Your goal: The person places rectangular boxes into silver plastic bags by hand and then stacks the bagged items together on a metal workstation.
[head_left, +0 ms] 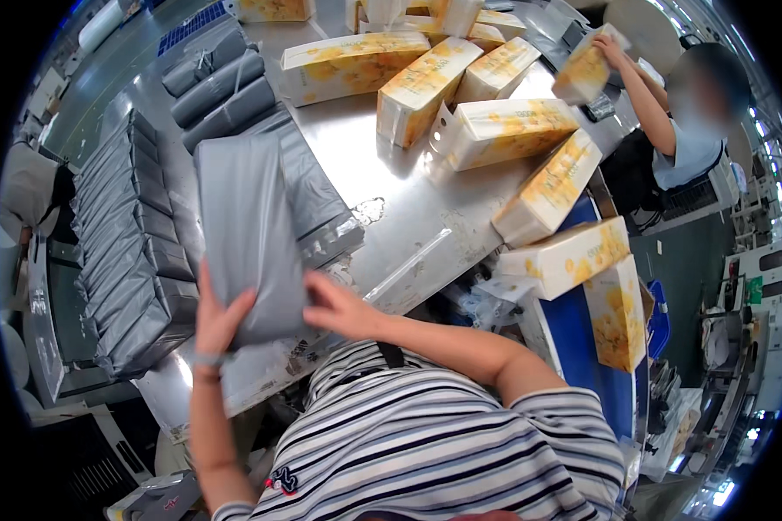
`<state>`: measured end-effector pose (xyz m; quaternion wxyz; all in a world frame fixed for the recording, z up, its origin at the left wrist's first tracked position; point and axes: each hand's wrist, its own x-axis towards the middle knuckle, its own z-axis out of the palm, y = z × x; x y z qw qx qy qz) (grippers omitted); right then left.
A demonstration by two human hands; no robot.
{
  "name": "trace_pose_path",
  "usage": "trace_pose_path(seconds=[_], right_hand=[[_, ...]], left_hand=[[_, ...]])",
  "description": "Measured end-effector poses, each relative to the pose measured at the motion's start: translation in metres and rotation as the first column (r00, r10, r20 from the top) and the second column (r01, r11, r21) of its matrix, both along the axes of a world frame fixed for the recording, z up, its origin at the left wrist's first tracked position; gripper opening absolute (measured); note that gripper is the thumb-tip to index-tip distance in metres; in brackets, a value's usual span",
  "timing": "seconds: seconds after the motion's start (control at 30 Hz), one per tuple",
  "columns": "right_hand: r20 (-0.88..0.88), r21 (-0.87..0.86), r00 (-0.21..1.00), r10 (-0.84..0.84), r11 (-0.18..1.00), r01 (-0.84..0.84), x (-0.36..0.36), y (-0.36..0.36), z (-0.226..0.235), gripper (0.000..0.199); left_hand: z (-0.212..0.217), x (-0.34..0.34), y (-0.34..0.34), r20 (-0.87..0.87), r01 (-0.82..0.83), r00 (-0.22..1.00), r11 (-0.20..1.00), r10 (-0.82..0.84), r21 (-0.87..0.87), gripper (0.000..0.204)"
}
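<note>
Over the steel worktop, both hands clasp a grey poly mailer by its lower edge: left hand wrapped round the corner, right hand pinching its side. It looks light, soft and slick, best held at the edges. Filled grey mailers stack to the left; yellow-and-white cartons crowd the far side.

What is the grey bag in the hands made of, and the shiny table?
The grey bag held by the left hand and right hand looks like thin soft plastic film: wrinkled, with a dull sheen. The shiny table seems to be bare metal, probably steel: silvery, smooth, throwing bright glare.
</note>
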<state>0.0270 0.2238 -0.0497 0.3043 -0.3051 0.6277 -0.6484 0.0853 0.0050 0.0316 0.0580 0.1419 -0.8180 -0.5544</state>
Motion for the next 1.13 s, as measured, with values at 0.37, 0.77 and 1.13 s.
trace_pose_path(seconds=[0.37, 0.77, 1.13], right_hand=[[-0.598, 0.800, 0.719, 0.354, 0.312, 0.512, -0.072, 0.275, 0.136, 0.102], [-0.729, 0.662, 0.356, 0.584, 0.471, 0.583, -0.142, 0.270, 0.094, 0.086], [-0.694, 0.720, 0.527, 0.492, 0.464, 0.516, -0.149, 0.203, 0.112, 0.105]], left_hand=[[0.043, 0.186, -0.179, 0.391, 0.363, 0.909, 0.192, 0.142, -0.912, 0.076], [0.020, 0.138, -0.239, 0.279, 0.242, 0.955, 0.279, 0.099, -0.929, 0.100], [-0.001, -0.031, -0.316, 0.299, 0.262, 0.945, 0.234, 0.135, -0.936, 0.114]])
